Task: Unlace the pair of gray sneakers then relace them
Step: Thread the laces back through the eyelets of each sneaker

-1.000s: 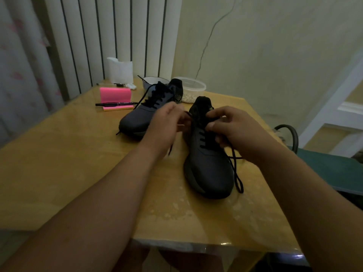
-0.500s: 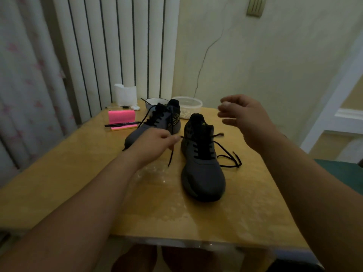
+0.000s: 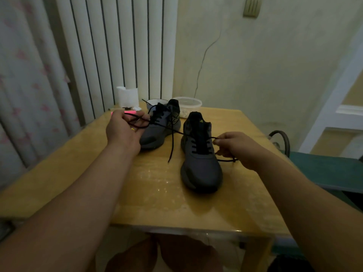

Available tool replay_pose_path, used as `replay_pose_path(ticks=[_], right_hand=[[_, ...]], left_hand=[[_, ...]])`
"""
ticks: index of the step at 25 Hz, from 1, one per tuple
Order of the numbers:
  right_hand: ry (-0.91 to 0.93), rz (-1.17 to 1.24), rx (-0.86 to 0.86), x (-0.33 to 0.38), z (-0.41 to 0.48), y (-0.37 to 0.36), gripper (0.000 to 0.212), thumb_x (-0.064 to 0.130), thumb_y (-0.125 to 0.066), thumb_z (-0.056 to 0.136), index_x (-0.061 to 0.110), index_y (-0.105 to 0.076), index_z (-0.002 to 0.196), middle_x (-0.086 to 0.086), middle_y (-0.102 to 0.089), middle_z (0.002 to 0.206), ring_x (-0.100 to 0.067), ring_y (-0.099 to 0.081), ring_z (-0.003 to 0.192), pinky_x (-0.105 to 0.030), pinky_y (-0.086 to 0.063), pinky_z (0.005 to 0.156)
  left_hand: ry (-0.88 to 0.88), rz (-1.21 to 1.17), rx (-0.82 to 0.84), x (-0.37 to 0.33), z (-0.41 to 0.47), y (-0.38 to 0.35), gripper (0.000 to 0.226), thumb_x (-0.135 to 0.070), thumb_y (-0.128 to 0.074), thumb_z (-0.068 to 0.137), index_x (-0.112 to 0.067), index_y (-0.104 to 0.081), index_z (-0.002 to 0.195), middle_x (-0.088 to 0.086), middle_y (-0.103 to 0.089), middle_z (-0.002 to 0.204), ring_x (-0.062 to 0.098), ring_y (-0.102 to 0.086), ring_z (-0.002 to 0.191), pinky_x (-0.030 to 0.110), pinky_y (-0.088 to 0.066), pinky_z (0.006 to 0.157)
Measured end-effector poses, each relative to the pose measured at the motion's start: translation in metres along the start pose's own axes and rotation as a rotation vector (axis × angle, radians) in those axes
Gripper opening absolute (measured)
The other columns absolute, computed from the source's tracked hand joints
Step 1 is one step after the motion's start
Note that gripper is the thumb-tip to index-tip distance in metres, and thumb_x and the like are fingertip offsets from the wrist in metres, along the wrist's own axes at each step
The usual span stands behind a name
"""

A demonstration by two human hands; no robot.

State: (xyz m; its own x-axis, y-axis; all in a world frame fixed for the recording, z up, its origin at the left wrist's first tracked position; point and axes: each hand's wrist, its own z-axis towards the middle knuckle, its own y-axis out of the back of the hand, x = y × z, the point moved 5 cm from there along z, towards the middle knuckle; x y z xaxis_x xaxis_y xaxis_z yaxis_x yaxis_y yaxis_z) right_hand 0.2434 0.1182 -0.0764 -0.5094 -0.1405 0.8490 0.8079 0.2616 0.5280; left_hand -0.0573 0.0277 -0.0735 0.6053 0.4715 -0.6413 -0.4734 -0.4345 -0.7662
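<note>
Over the desk (image 3: 157, 203), left hand (image 3: 122, 132) grasps a looped lace (image 3: 140, 126); right hand (image 3: 233, 148) pinches it above the near sneaker (image 3: 200, 165).

Near sneaker (image 3: 202, 169): gray, black tongue.
Far sneaker (image 3: 155, 132): gray, yellow-green dotted heel.
Laces (image 3: 172, 146): black.
Worktop (image 3: 157, 203): honey-yellow.
Curtain (image 3: 23, 79): pale, pink motifs.
Panelling (image 3: 117, 46): white, dark stripes.

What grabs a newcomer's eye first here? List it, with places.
Two gray sneakers stand on the wooden table: the near sneaker right of centre, the far sneaker behind it to the left. The left hand holds loops of black lace beside the far sneaker, while the right hand pinches a strand of it at the near sneaker's right side.
</note>
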Motion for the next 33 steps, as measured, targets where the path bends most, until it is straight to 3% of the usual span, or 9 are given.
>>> replay_pose_path(ticks=[3, 5, 8, 12, 16, 22, 26, 29, 33], right_hand=[[-0.011, 0.185, -0.023, 0.004, -0.004, 0.013, 0.025, 0.029, -0.060, 0.106, 0.008, -0.073, 0.107, -0.004, -0.046, 0.073, -0.020, -0.046, 0.066, -0.036, -0.051, 0.065], [0.001, 0.174, -0.049, 0.006, -0.004, 0.021, 0.028, 0.032, -0.061, 0.105, 0.008, -0.074, 0.105, -0.001, -0.040, 0.072, -0.017, -0.039, 0.063, -0.033, -0.042, 0.057], [-0.011, 0.144, -0.102, 0.007, -0.006, 0.026, 0.027, 0.034, -0.063, 0.103, 0.010, -0.075, 0.103, -0.004, -0.044, 0.078, -0.019, -0.040, 0.066, -0.033, -0.039, 0.057], [-0.051, 0.158, -0.101, 0.003, -0.018, 0.023, 0.026, 0.030, -0.062, 0.105, 0.007, -0.073, 0.106, -0.007, -0.049, 0.082, -0.021, -0.042, 0.068, -0.033, -0.039, 0.057], [-0.060, -0.034, -0.081, -0.015, -0.032, -0.012, 0.029, 0.031, -0.053, 0.108, 0.006, -0.067, 0.107, -0.014, -0.067, 0.100, -0.027, -0.059, 0.081, -0.036, -0.047, 0.066], [0.012, -0.184, -0.069, -0.017, -0.041, -0.028, 0.042, 0.038, -0.048, 0.110, -0.001, -0.062, 0.104, -0.020, -0.065, 0.097, -0.030, -0.057, 0.076, -0.039, -0.041, 0.064], [-0.145, 0.193, -0.071, -0.011, -0.044, 0.018, 0.034, 0.035, -0.053, 0.109, 0.005, -0.068, 0.103, -0.006, -0.069, 0.084, -0.016, -0.047, 0.059, -0.029, -0.034, 0.051], [-0.070, 0.246, -0.093, 0.017, -0.039, 0.049, 0.024, 0.023, -0.052, 0.109, 0.006, -0.068, 0.116, -0.007, -0.064, 0.080, -0.015, -0.046, 0.059, -0.028, -0.033, 0.051], [0.031, 0.240, 0.005, 0.059, -0.039, 0.046, 0.017, 0.010, -0.049, 0.106, 0.005, -0.064, 0.114, -0.011, -0.070, 0.087, -0.015, -0.053, 0.060, -0.028, -0.041, 0.052]], left_hand=[[0.037, 0.005, -0.095, -0.001, 0.003, 0.004, 0.031, -0.019, -0.049, 0.098, -0.021, -0.045, 0.068, -0.001, -0.050, 0.062, 0.014, -0.050, 0.049, 0.022, -0.047, 0.050], [-0.012, 0.232, -0.145, -0.005, 0.004, 0.007, 0.023, -0.029, -0.054, 0.098, -0.022, -0.051, 0.076, -0.004, -0.045, 0.065, 0.010, -0.040, 0.050, 0.024, -0.035, 0.046], [-0.313, 0.914, -0.047, -0.015, -0.005, 0.002, 0.024, -0.040, -0.059, 0.100, -0.018, -0.058, 0.107, -0.004, -0.056, 0.088, 0.012, -0.053, 0.073, 0.027, -0.036, 0.058], [-0.515, 1.796, 0.288, 0.006, -0.031, -0.007, 0.045, -0.070, -0.050, 0.098, -0.027, -0.058, 0.087, -0.003, -0.060, 0.081, 0.018, -0.060, 0.075, 0.032, -0.045, 0.065], [-0.222, 1.670, 0.486, 0.057, -0.045, -0.010, 0.051, -0.078, -0.050, 0.093, -0.028, -0.060, 0.090, -0.003, -0.063, 0.087, 0.019, -0.063, 0.082, 0.033, -0.046, 0.067], [-0.066, 1.437, 0.669, 0.077, -0.055, -0.023, 0.035, -0.052, -0.062, 0.101, -0.017, -0.069, 0.105, 0.001, -0.070, 0.096, 0.020, -0.066, 0.090, 0.030, -0.046, 0.069], [-0.316, 1.686, 0.422, 0.050, -0.023, -0.007, 0.032, -0.046, -0.050, 0.107, -0.024, -0.060, 0.085, 0.008, -0.060, 0.098, 0.035, -0.061, 0.099, 0.044, -0.047, 0.085], [-0.511, 2.013, 0.347, 0.039, -0.027, -0.015, 0.029, -0.044, -0.059, 0.097, -0.031, -0.063, 0.122, 0.004, -0.049, 0.134, 0.030, -0.049, 0.126, 0.053, -0.039, 0.106], [-0.844, 1.670, 0.517, 0.031, -0.063, -0.074, 0.046, -0.031, -0.064, 0.093, -0.024, -0.059, 0.138, 0.000, -0.050, 0.140, 0.024, -0.051, 0.124, 0.049, -0.043, 0.107]])
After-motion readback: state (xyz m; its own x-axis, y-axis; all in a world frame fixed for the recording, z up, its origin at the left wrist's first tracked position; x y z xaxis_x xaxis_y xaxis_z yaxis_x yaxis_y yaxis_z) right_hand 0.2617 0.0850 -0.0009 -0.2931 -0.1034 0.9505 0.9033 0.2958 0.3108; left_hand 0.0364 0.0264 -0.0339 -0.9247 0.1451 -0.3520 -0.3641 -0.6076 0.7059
